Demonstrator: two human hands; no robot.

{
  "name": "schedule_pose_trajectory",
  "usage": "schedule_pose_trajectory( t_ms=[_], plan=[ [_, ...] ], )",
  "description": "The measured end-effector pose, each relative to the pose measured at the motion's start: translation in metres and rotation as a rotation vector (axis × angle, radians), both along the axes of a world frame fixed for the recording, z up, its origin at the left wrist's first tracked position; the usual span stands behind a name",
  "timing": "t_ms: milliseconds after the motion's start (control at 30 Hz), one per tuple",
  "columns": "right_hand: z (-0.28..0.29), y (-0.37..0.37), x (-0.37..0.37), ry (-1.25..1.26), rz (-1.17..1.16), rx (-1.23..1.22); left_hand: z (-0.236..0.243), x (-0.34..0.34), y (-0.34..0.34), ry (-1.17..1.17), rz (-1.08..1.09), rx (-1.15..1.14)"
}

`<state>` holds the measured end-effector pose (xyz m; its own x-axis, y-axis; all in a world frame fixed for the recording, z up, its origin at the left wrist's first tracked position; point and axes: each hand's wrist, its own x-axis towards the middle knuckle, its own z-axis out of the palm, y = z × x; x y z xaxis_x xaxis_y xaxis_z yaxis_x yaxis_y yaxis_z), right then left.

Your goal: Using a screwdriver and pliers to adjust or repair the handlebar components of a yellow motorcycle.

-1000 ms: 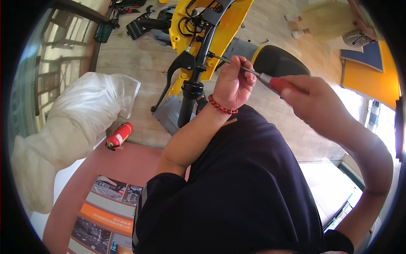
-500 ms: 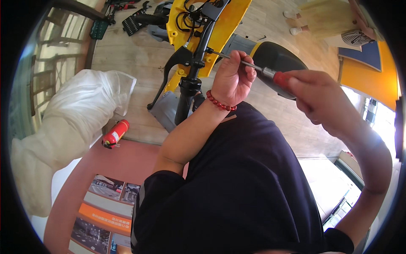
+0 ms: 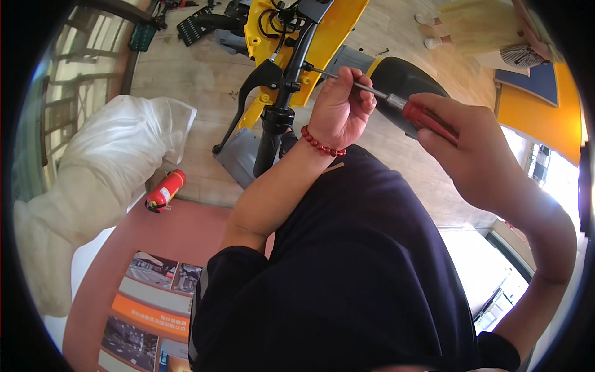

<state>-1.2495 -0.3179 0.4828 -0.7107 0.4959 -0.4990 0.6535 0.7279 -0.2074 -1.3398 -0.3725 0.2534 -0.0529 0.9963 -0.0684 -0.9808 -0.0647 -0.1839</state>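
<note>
Over the last second, the principal change was found at the right hand [image 3: 474,142]: its grip appeared to have loosened and turned about the red handle [image 3: 427,119] of the screwdriver [image 3: 394,101], leaving more of the handle exposed, though it was still closed on it. The left hand [image 3: 338,115] showed no comparable change; its grip remained curled lightly around the steel shaft [image 3: 367,89]. The screwdriver was held clear of the wooden floor [image 3: 214,173], its far end at a dark fitting [image 3: 307,66] beside the black handlebar [image 3: 299,57], near the yellow body panel [image 3: 327,46]. Whether the tip was seated could not be told at this size. A slight drift of the fire extinguisher [image 3: 167,189], by the floor's near left edge, was shared by the whole view and was put down to camera movement. In judgement, the tool had kept its working position, and the change was one of hold only, consistent with a fresh purchase taken between turns.
</note>
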Motion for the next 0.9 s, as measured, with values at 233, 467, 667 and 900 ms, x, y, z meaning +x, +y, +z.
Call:
schedule_pose_trajectory(
  t_ms=[233, 467, 667, 900],
  plan=[
    [0.007, 0.000, -0.011, -0.021, -0.246, -0.194, -0.001, -0.002, 0.001, 0.027, -0.003, 0.009],
    [-0.003, -0.018, -0.003, -0.216, 0.670, 0.621, -0.001, -0.003, 0.000, -0.011, -0.016, -0.021],
    [0.000, -0.015, -0.010, -0.254, 0.246, 0.225, -0.001, -0.001, -0.002, 0.041, -0.008, 0.010],
    [-0.007, 0.000, -0.013, 0.130, -0.280, -0.115, 0.004, -0.004, 0.000, 0.028, 0.001, -0.067]
  ],
)
